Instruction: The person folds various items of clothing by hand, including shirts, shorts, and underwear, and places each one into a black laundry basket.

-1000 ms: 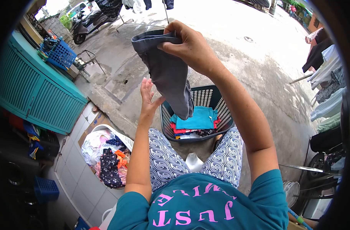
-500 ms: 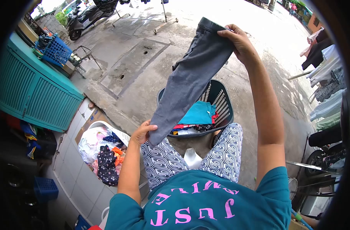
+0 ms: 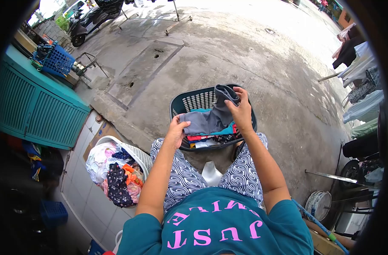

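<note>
A pair of grey pants (image 3: 202, 123), folded lengthwise, lies partly over the dark laundry basket (image 3: 175, 102) in front of my knees. My left hand (image 3: 175, 132) pinches its lower end at the basket's left side. At the other end, my right hand (image 3: 240, 111) grips the waistband, which is raised and bending over toward the middle. Beneath the pants are folded clothes (image 3: 223, 137) in teal, red and dark print, partly covered by the grey cloth.
To my left a white basket (image 3: 145, 159) holds a heap of loose clothes (image 3: 119, 176). Teal louvred cabinet (image 3: 45, 106) beyond it carries a blue crate (image 3: 60, 59). Garments hang on the right (image 3: 364, 112). A scooter (image 3: 90, 25) is parked at the back left.
Both hands have brought the grey pants down from the air to the dark basket. My right hand has come down and closer to the left, so the cloth now bends instead of being stretched straight.
</note>
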Demonstrator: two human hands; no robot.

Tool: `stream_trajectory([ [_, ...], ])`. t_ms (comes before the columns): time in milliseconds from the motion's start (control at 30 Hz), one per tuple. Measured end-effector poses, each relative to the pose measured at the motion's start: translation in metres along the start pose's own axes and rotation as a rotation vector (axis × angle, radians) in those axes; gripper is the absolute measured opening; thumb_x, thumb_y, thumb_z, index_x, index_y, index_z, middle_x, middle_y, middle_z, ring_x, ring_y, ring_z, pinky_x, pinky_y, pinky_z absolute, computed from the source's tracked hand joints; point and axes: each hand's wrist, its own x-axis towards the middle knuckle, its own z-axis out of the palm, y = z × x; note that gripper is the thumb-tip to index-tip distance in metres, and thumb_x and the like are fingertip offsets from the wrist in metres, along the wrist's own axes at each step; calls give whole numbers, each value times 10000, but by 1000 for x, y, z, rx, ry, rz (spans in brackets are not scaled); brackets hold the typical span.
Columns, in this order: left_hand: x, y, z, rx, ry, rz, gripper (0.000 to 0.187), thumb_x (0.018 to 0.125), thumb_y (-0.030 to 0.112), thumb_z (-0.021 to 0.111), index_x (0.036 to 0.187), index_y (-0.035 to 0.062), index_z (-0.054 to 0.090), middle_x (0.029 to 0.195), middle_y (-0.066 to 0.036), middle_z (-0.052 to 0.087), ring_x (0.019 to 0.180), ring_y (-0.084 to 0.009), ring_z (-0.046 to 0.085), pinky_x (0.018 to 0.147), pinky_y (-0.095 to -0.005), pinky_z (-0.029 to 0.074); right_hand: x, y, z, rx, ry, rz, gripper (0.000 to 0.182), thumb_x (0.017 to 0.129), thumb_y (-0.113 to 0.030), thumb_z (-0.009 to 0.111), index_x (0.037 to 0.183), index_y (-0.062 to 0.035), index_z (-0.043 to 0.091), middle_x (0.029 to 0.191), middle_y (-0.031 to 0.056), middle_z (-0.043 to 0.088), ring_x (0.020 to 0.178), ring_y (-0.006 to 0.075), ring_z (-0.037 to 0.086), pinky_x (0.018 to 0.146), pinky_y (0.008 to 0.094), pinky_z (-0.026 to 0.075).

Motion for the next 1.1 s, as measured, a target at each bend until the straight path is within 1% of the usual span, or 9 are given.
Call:
stream_trajectory([
  [100, -6, 4, 35, -15, 4, -65, 375, 849, 247, 544, 1145, 61, 411, 1083, -73, 499, 958, -164, 530, 774, -338, 466, -53, -2, 40, 121, -349, 158, 627, 689, -157, 704, 1222, -49, 391, 1066, 135, 546, 946, 235, 556, 810, 299, 434],
  [167, -10, 7, 44, 113, -49, 22, 562, 882, 427, 456, 1282, 59, 313, 1212, -118, 438, 1053, -212, 485, 848, -377, 412, -65, -2, 51, -178, -357, -96, 814, 641, -276, 734, 1278, 13, 318, 1215, 190, 432, 1121, 302, 458, 918, 354, 396],
  [233, -18, 6, 44, 238, -23, -49, 644, 876, 439, 464, 1338, 45, 249, 1269, -137, 399, 1092, -219, 461, 896, -365, 372, -60, -11, 48, -256, -438, 93, 798, 651, -286, 720, 1276, 11, 323, 1257, 203, 404, 1137, 335, 446, 932, 365, 387],
  [500, -41, 20, 19, 406, -169, 69, 503, 889, 347, 472, 1282, 51, 368, 1208, -92, 512, 1121, -185, 468, 916, -329, 347, -16, 50, 43, -254, -508, 39, 559, 671, -76, 579, 1203, -28, 415, 1183, 180, 502, 1080, 325, 496, 881, 370, 409],
  [800, -64, 24, -58, 261, 61, 180, 292, 903, 155, 437, 1181, 70, 464, 1126, -60, 553, 1014, -138, 526, 808, -265, 411, -3, 75, 9, -658, -313, -575, 355, 693, -23, 547, 1036, -105, 501, 993, 55, 518, 976, 198, 514, 851, 361, 355],
  [900, -73, 18, -76, 254, 123, 157, 290, 901, 152, 442, 1178, 67, 464, 1125, -62, 551, 1016, -138, 523, 805, -266, 412, -31, 121, 2, -811, -415, -510, 427, 673, -55, 588, 1083, -115, 485, 1099, 66, 497, 1066, 215, 483, 893, 428, 345],
  [967, -77, 12, -87, 251, 156, 139, 290, 901, 151, 443, 1177, 64, 463, 1131, -66, 547, 1020, -138, 519, 803, -268, 414, -66, 152, 0, -847, -587, -207, 661, 641, -261, 718, 1217, -127, 421, 1292, 89, 395, 1216, 271, 374, 932, 521, 324],
  [1033, -83, 10, -93, 279, 235, 132, 283, 903, 149, 441, 1172, 63, 466, 1138, -67, 541, 1019, -137, 517, 803, -271, 414, -92, 180, -2, -779, -911, 158, 625, 717, -473, 628, 1211, -130, 457, 1229, 102, 460, 1172, 293, 412, 931, 519, 313],
  [1100, -90, 10, -106, 288, 254, 116, 296, 902, 150, 444, 1183, 59, 459, 1144, -70, 538, 1028, -150, 516, 823, -279, 414, -106, 174, -3, -996, -1073, -18, 552, 747, -504, 576, 1145, -126, 522, 1121, 95, 535, 1104, 262, 463, 945, 496, 295],
])
